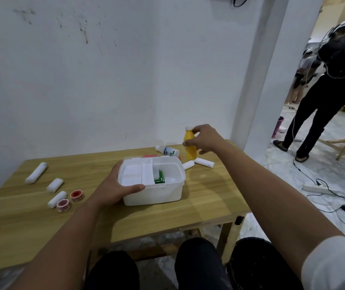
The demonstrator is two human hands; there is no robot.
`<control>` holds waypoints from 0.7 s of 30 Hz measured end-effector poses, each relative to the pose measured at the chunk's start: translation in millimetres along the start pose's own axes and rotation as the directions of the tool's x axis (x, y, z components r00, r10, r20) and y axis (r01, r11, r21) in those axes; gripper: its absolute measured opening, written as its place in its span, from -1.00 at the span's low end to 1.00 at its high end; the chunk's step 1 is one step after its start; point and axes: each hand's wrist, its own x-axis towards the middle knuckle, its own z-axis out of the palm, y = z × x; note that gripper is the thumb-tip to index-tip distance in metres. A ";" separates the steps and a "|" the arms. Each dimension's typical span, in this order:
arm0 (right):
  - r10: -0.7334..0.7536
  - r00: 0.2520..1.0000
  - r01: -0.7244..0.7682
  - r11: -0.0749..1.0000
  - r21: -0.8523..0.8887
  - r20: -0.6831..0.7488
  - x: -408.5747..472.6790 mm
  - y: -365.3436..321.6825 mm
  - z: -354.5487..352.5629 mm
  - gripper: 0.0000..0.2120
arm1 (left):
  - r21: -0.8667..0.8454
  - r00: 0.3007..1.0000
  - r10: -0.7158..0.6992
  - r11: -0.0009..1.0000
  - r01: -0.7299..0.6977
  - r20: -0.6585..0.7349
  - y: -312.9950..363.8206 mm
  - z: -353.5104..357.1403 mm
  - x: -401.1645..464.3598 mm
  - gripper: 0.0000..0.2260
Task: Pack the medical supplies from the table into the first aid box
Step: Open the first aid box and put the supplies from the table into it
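The white first aid box (157, 194) stands open at the middle of the wooden table (198, 208), with a green carton (159, 177) in its right compartment. My left hand (113, 186) grips the box's left front corner, thumb along the rim. Behind the box, my right hand (204, 139) holds an upright yellow bottle (190, 148) with a white cap. A white bottle (167, 151) lies on its side beside it. Two white bandage rolls (200, 163) lie right of the box. Three more rolls (54, 185) and two red tape spools (70, 199) lie on the left.
A red object (149, 156) peeks out behind the box. The table sits against a white wall. Through the doorway on the right a person in black (322, 101) stands near a wooden frame; cables and a power strip (316, 188) lie on the floor.
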 end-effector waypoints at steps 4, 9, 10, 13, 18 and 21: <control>-0.117 0.993 0.118 0.991 0.064 -0.029 0.9 -26.5 16.7 -0.36 | 0.032 1.000 -0.013 0.999 0.013 0.005 -0.5 -2.2 3.3 -0.13; -0.159 0.984 0.166 0.983 -0.082 0.082 -3.2 -39.1 48.2 -0.51 | 0.086 0.997 -0.053 0.995 0.048 0.054 -0.9 -8.2 10.5 -0.07; -0.167 0.982 0.177 0.976 -0.127 0.087 -3.7 -38.3 53.9 -0.54 | 0.093 0.996 -0.060 0.994 0.054 0.068 0.3 -9.9 11.4 -0.05; -0.200 0.973 0.223 0.942 -0.251 0.114 -4.9 -34.2 68.5 -0.52 | 0.106 0.991 -0.080 0.992 0.068 0.108 2.8 -12.3 15.2 -0.02; -0.225 0.962 0.267 0.889 -0.372 0.153 -2.4 -26.7 83.6 -0.56 | 0.127 0.987 -0.091 0.989 0.074 0.134 0.6 -13.6 19.8 -0.03; -0.228 0.961 0.274 0.863 -0.424 0.157 0.6 -26.7 84.0 -0.55 | 0.136 0.988 -0.088 0.988 0.071 0.124 -4.4 -15.6 20.2 0.05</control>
